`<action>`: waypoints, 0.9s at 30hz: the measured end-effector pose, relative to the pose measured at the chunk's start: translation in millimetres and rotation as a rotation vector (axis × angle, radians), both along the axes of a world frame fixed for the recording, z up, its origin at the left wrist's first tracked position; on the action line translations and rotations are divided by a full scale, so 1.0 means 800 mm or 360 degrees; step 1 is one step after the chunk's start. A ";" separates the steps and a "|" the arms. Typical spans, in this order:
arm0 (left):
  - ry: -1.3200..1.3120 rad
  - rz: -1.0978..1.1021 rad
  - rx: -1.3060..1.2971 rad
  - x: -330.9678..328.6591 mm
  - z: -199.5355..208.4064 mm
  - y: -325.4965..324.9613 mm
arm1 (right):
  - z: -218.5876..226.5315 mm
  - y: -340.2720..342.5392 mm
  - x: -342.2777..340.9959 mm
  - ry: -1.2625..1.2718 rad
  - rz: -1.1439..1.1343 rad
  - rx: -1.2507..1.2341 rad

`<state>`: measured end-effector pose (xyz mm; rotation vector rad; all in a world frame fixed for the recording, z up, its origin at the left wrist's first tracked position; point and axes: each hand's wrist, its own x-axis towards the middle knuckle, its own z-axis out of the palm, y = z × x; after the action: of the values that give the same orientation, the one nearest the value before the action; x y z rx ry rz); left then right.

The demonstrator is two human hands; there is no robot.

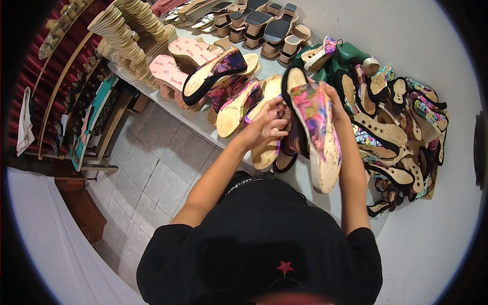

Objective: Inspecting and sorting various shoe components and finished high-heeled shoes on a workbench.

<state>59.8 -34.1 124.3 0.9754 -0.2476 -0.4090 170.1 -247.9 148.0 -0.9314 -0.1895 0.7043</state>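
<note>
A wedge shoe upper on its pale sole point(316, 114), covered in pink, blue and purple floral fabric with black edging, is held up in front of my body. My right hand point(334, 101) grips it along its right side, with part of the fingers behind it. Just left of the shoe is my left hand point(265, 125), fingers apart and slightly bent; whether a fingertip touches the shoe I cannot tell. Under and beside the left hand lie similar pale-bottomed floral wedges point(238, 113). Farther left, a black-edged floral wedge point(214, 76) rests on top of others.
Pink insoles point(170, 71) and tall stacks of layered soles point(122, 38) occupy the table's left. Black-topped heeled soles point(264, 30) line the back. A heap of wooden shoe lasts and floral uppers point(401, 127) fills the right, by a green object point(351, 55). Tiled floor point(157, 178) lies left.
</note>
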 end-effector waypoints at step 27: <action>0.0805 0.1261 -0.0625 -0.013 0.032 -0.019 | 0.113 0.121 -0.071 -0.2308 0.0671 -0.1737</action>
<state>49.2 -48.9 150.2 0.4942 0.4985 0.1321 113.1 -150.8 238.2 -2.3925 -1.4061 0.3305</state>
